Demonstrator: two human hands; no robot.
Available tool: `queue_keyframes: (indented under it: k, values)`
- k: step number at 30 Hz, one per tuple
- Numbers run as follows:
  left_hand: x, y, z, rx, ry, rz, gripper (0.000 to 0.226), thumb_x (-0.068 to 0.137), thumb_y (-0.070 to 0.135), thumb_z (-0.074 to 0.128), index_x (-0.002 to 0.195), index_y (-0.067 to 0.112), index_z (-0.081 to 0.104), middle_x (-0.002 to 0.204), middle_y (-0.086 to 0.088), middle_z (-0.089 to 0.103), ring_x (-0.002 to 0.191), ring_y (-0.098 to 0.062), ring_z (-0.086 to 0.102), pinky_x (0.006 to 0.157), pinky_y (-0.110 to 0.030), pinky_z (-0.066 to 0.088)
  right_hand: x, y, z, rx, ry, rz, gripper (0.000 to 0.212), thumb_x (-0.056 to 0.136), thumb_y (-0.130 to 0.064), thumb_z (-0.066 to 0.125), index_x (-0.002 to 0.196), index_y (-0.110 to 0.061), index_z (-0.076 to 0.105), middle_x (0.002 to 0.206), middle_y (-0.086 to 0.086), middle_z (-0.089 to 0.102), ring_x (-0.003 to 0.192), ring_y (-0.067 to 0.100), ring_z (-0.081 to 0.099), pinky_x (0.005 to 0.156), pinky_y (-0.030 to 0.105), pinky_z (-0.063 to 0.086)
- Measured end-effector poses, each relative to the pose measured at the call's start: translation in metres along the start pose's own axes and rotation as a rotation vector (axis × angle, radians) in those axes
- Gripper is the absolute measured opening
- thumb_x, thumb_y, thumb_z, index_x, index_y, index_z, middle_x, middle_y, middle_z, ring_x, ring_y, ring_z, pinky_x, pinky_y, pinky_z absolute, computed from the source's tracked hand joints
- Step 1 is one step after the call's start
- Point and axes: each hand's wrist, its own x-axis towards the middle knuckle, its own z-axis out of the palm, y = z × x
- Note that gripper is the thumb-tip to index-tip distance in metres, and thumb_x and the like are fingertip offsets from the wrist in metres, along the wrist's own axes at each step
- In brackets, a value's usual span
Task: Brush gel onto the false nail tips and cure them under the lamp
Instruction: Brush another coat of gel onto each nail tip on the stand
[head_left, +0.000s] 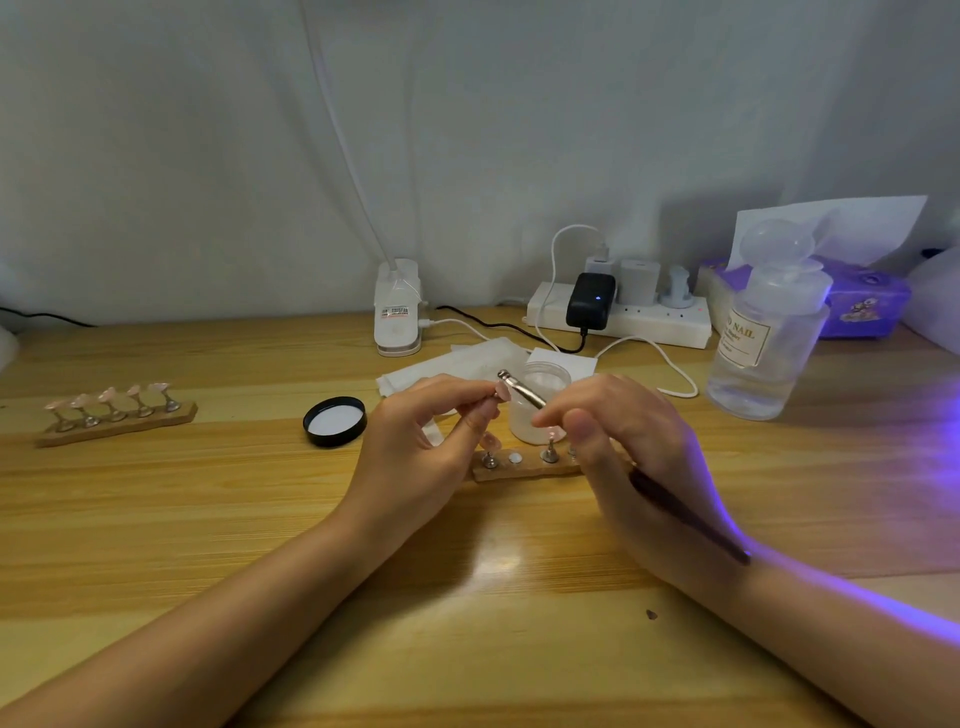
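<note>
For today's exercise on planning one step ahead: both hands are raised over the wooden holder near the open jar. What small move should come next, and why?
Probably stroke gel over the nail tip. The left hand pinches a metal stand lifted off the wooden holder, where one slot shows bare. The right hand grips a dark brush with its working end hidden at the fingertips beside that stand, just in front of the open jar.

The right hand (618, 441) hides the brush (685, 514) tip and the near holder's (524, 470) right end. The bottle (763, 343) label's small print, beyond that hand, is too blurred to read.
</note>
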Motion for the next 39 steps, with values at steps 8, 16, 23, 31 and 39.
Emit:
queue_keyframes:
  k: [8, 16, 23, 31, 39]
  values:
    - [0.0005, 0.0005, -0.0002, 0.015, -0.001, 0.001, 0.023, 0.08, 0.002, 0.064, 0.097, 0.018, 0.066, 0.089, 0.007, 0.068, 0.085, -0.006, 0.063, 0.077, -0.015, 0.048, -0.0033, 0.0003, -0.001, -0.048, 0.042, -0.069, 0.049, 0.097, -0.029, 0.03, 0.071, -0.011, 0.067, 0.068, -0.003, 0.063, 0.067, 0.019, 0.056, 0.069, 0.041, 0.041]
    - [-0.0001, -0.0013, -0.0006, 0.014, 0.009, 0.003, 0.023, 0.08, 0.002, 0.064, 0.096, 0.018, 0.066, 0.089, 0.008, 0.068, 0.085, -0.006, 0.063, 0.077, -0.014, 0.047, -0.0012, 0.0021, 0.0014, -0.047, 0.028, -0.053, 0.05, 0.097, -0.035, 0.031, 0.074, -0.009, 0.068, 0.068, -0.001, 0.063, 0.066, 0.02, 0.058, 0.066, 0.044, 0.043]
    - [-0.0001, -0.0021, 0.0012, 0.019, 0.022, 0.023, 0.029, 0.079, -0.001, 0.064, 0.096, 0.022, 0.064, 0.086, 0.013, 0.066, 0.085, -0.002, 0.062, 0.075, -0.01, 0.046, -0.0001, -0.0009, -0.0003, -0.027, 0.033, -0.02, 0.049, 0.097, -0.037, 0.031, 0.082, -0.011, 0.069, 0.078, -0.004, 0.066, 0.074, 0.014, 0.06, 0.071, 0.04, 0.043]
    - [0.0007, -0.0036, 0.002, 0.014, 0.04, 0.023, 0.025, 0.082, -0.001, 0.062, 0.097, 0.018, 0.065, 0.088, 0.013, 0.067, 0.088, 0.008, 0.062, 0.077, -0.006, 0.043, -0.0031, 0.0, -0.0005, 0.029, 0.051, -0.003, 0.056, 0.098, -0.042, 0.024, 0.076, -0.015, 0.068, 0.07, -0.01, 0.063, 0.07, 0.001, 0.056, 0.077, 0.031, 0.039]
    - [0.0007, -0.0036, 0.0017, 0.019, 0.034, 0.02, 0.032, 0.082, -0.003, 0.061, 0.099, 0.024, 0.064, 0.088, 0.016, 0.066, 0.087, 0.009, 0.061, 0.076, -0.006, 0.044, -0.0007, 0.0023, 0.0004, 0.055, -0.001, 0.039, 0.048, 0.097, -0.042, 0.026, 0.085, -0.018, 0.066, 0.079, -0.017, 0.059, 0.078, -0.002, 0.055, 0.075, 0.03, 0.041]
